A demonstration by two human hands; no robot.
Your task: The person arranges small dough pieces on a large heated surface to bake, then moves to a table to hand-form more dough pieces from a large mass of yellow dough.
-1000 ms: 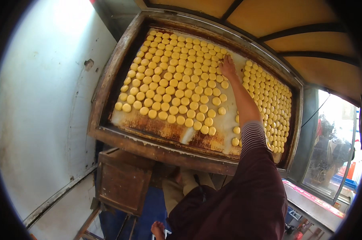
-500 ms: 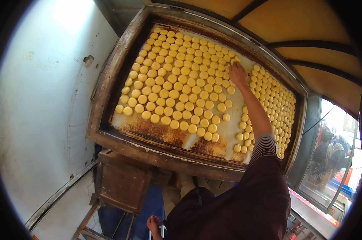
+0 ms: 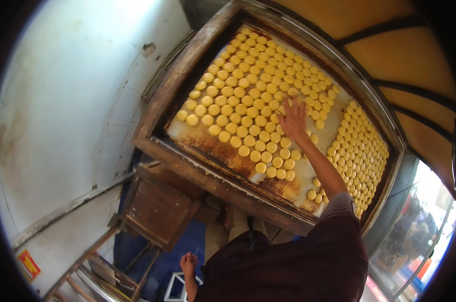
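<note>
Right hand [image 3: 294,121] splays over yellow rounds [image 3: 260,121], left hand [image 3: 189,262] hangs curled, a red-and-yellow label [image 3: 29,266] lower left.

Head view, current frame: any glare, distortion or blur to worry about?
Head view: glare washes out the pale wall's top; head view: fisheye bends the tray's far edge, corners black; head view: window very bright, scene beyond indistinct; head view: right hand slightly soft, fingers distinguishable.
</note>
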